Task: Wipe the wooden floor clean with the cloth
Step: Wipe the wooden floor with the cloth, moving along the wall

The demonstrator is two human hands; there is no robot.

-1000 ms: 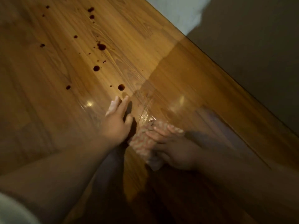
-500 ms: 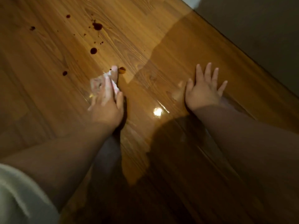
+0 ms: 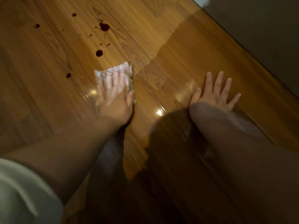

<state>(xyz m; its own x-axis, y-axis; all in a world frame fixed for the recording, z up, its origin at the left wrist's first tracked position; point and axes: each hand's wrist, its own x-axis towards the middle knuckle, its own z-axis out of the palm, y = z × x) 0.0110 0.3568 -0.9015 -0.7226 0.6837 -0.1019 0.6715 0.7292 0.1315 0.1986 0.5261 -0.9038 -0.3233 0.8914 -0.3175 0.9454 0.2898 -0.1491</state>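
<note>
A pale, pinkish cloth [image 3: 111, 72] lies flat on the wooden floor [image 3: 161, 46]. My left hand [image 3: 115, 97] presses down on it with the fingers spread over the fabric. Several dark red drops stain the boards beyond the cloth: a large splat [image 3: 104, 27], a round drop [image 3: 99, 53] and a smaller one [image 3: 68, 75] to the left of the cloth. My right hand [image 3: 215, 94] rests palm down on the bare floor to the right, fingers apart, holding nothing.
A grey wall [image 3: 258, 29] borders the floor along a diagonal edge at the upper right. A bright reflection [image 3: 159, 112] shines on the glossy boards between my arms. My shadow darkens the floor near my body.
The cloth passed from my right hand to my left hand, which has slid it forward over the spot nearest me. My right hand moved out to the right and now lies flat.
</note>
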